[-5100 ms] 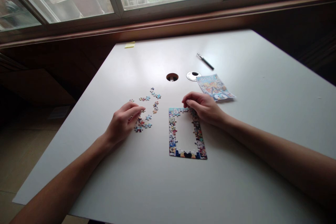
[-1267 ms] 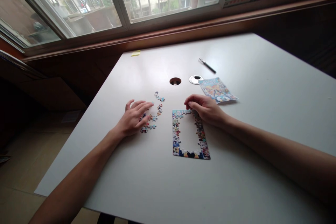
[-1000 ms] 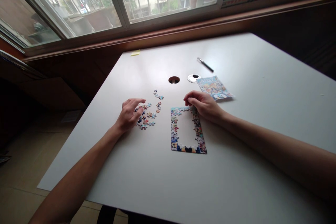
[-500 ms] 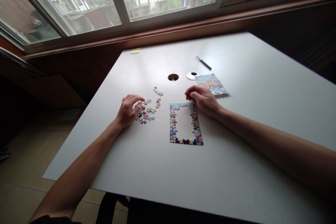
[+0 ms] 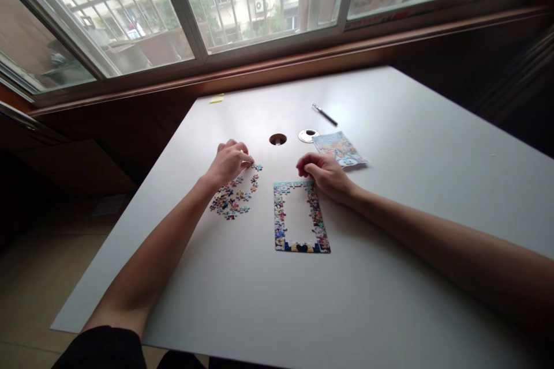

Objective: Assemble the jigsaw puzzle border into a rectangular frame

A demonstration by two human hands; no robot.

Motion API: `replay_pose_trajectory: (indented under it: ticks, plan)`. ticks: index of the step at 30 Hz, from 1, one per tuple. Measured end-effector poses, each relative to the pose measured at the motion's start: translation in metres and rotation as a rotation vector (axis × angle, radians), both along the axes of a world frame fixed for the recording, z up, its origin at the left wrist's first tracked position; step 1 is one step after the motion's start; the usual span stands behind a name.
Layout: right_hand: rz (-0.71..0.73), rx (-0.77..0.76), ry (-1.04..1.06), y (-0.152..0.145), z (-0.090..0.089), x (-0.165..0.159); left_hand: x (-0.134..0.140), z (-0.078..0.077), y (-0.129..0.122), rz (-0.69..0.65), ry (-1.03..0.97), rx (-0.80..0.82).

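Observation:
My left hand [image 5: 231, 162] is over the far end of a loose heap of jigsaw pieces [image 5: 229, 200], its thumb and forefinger closed on a small puzzle piece that they mostly cover. A few more pieces trail up from the heap beside its fingertips. The joined jigsaw border [image 5: 279, 225] lies flat to the right, a rectangle whose middle shows bare table. At its upper right corner rests my right hand [image 5: 326, 176], fingers curled in and closed; whether anything is inside them is hidden.
A printed picture sheet [image 5: 340, 149] lies beyond my right hand. Past it are a black pen-like tool [image 5: 324, 115], a round silver cover [image 5: 308, 136] and a cable hole [image 5: 277, 139] in the white table [image 5: 367, 288]. A yellow sticky note [image 5: 217, 98] marks the far left edge.
My left hand has moved from the heap's left side up to the trailing pieces at its far end and closed there. My right hand stays by the border's corner. The view has shifted slightly.

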State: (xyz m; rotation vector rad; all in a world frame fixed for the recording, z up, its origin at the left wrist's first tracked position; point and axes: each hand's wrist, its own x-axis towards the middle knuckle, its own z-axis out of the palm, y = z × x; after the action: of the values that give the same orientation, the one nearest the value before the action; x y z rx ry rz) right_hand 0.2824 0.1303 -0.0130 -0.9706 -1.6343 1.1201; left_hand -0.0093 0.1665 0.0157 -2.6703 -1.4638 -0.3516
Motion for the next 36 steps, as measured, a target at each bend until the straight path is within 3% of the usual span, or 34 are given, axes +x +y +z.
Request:
replay_pose_trajectory:
  ticks: [4,7,10,13,18,23,30,36]
  plan:
    - [0.003,-0.002,-0.014,0.0,0.0,0.0,-0.006,0.006,-0.009,-0.029,-0.006,-0.013]
    - [0.01,-0.004,-0.025,0.001,-0.001,0.0,-0.007,0.015,-0.017,-0.004,-0.134,-0.111]
    - [0.041,-0.006,-0.038,0.0,-0.001,0.0,0.006,0.024,-0.029,0.044,-0.476,-0.396]
    - [0.095,-0.008,-0.035,-0.002,0.001,0.0,0.032,0.022,-0.042,-0.023,-0.895,-0.671]
    - [0.154,0.128,-0.145,-0.006,0.012,0.002,0.064,0.002,-0.058,-0.039,-1.136,-0.889]
    - [0.18,0.174,-0.179,-0.006,0.014,0.002,0.069,-0.002,-0.064,-0.019,-1.207,-0.922]
    - [0.198,0.12,-0.05,-0.006,0.008,-0.001,0.073,0.0,-0.07,-0.044,-1.171,-0.901]
    - [0.17,0.066,-0.099,-0.008,0.011,-0.003,0.076,-0.004,-0.073,-0.104,-1.169,-0.86]
